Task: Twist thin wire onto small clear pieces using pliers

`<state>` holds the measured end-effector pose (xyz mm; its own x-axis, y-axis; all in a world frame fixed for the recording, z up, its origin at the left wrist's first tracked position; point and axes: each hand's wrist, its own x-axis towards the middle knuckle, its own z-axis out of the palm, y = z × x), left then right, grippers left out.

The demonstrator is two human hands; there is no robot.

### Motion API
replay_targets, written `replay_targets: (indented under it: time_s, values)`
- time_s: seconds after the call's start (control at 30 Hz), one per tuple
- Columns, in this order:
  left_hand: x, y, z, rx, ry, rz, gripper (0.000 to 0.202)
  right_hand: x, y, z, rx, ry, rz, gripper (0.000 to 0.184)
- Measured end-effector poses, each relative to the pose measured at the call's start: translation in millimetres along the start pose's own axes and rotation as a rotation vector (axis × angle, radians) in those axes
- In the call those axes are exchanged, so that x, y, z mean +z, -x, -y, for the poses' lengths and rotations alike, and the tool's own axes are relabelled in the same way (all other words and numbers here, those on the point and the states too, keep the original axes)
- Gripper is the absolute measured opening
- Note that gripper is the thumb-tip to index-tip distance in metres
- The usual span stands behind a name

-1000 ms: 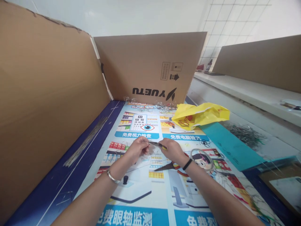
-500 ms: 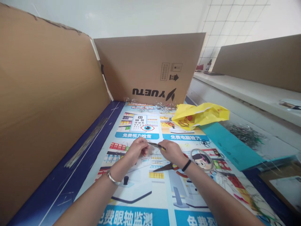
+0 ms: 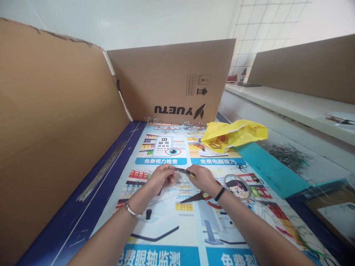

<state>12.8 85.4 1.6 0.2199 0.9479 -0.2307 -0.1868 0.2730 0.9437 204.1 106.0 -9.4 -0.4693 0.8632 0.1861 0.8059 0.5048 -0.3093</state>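
Note:
My right hand [image 3: 202, 176] is closed round the handles of small dark pliers [image 3: 182, 170] with a bit of yellow on the grip. Their jaws point left and meet the fingertips of my left hand [image 3: 163, 176]. That hand pinches a thin, pale wire [image 3: 177, 178], which shows only faintly as a loop under the jaws; its ends are hard to make out. Beneath my right wrist, scissors [image 3: 194, 198] with orange handles lie on the printed sheet, blades towards the left. A round clear ring [image 3: 250, 187] lies right of my right wrist.
Cardboard panels [image 3: 169, 88] stand at the back and left. A bundle of straight wires [image 3: 104, 168] lies at left. A yellow bag [image 3: 235, 133], a teal strip [image 3: 273, 170] and a tangled wire heap [image 3: 288, 157] are at right. Wire scraps [image 3: 191, 126] lie along the back panel.
The view has shifted slightly. Both hands stay close together in nearly the same pose, the pliers' jaws still at my left fingertips.

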Motion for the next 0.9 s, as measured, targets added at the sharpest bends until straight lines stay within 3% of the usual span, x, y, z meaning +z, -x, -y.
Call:
replay_targets:
  time_s: [0.33, 0.9]
  values:
    - [-5.0, 0, -2, 0.027, -0.029, 0.119, 0.02, 0, 0, -4, -0.004, -0.053, -0.023, 0.018]
    - [-3.8, 0, -9, 0.053, -0.292, 0.04, 0.014, -8, 1, -10, -0.148, -0.052, -0.022, 0.016]
